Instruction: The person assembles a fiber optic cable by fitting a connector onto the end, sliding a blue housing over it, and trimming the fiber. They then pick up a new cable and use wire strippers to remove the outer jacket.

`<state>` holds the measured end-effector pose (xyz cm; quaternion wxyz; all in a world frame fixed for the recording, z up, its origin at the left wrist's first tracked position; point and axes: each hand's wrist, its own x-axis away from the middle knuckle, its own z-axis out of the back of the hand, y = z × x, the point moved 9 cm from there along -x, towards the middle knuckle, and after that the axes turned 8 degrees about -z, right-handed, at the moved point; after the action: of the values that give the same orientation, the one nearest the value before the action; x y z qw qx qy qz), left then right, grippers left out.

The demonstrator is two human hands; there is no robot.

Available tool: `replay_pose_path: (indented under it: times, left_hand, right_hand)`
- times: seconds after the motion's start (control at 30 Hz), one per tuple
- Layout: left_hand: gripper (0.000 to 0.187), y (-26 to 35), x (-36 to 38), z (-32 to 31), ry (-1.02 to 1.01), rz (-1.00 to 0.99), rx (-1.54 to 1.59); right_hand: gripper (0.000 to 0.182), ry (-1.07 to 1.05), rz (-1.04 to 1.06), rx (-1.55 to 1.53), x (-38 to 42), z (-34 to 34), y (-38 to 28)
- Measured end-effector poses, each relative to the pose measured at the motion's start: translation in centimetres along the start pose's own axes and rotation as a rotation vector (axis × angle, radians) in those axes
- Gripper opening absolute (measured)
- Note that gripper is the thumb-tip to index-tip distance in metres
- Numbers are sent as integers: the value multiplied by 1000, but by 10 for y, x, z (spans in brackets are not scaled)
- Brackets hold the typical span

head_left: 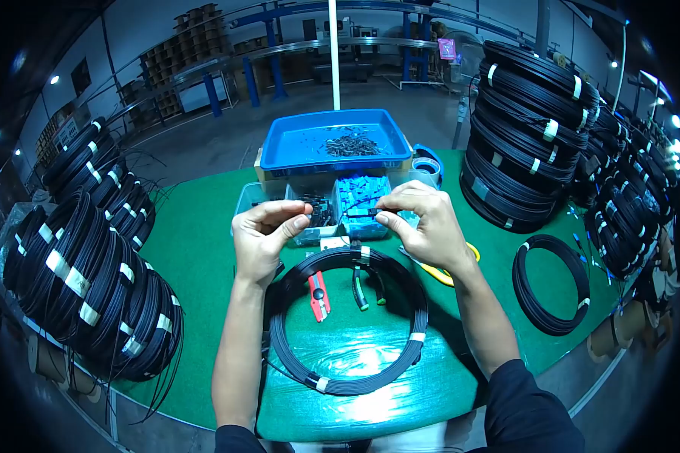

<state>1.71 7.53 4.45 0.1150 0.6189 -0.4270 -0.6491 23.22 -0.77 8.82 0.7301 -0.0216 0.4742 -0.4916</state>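
Both my hands are raised over a coil of black cable (279,340) bound with white tape. My left hand (261,238) is closed in a pinch; a tiny dark piece seems to show at its fingertips, too small to name. Between the thumb and forefinger of my right hand (431,226) is a thin black cable end (369,213), pointing left. The two hands are apart. Inside the coil lie a red cable stripper (319,296) and a black hand tool with green tips (359,291). Yellow-handled scissors (438,275) lie partly behind my right wrist.
Behind my hands stand a clear bin of blue connector parts (364,195) and a bin of black parts (321,205). Above them is a blue tray (287,155) with small dark pieces. Cable coils pile up left (91,294) and right (529,143); a single coil (517,283) lies right.
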Motion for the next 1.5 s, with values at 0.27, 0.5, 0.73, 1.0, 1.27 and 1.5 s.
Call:
replay_pose_path:
  times: [0.27, 0.5, 0.73, 1.0, 1.27, 1.5]
  left_hand:
    - [27, -10, 2, 0, 35, 28, 9]
    - [36, 3, 6, -16, -9, -32, -109]
    - [42, 4, 9, -26, -28, -50, -51]
    - [40, 2, 11, -30, -29, -60, -58]
    - [32, 4, 15, -31, 6, -62, -91]
    - [32, 13, 17, -37, 12, -105, -153]
  right_hand:
    - [13, 3, 119, 61, 12, -14, -8]
    - [13, 56, 162, 45, 12, -10, -14]
    - [12, 67, 170, 50, 15, -9, -16]
    - [12, 53, 167, 98, 16, -10, -18]
    - [15, 121, 296, 244, 22, -4, -35]
    - [21, 116, 343, 293, 26, -6, -40]
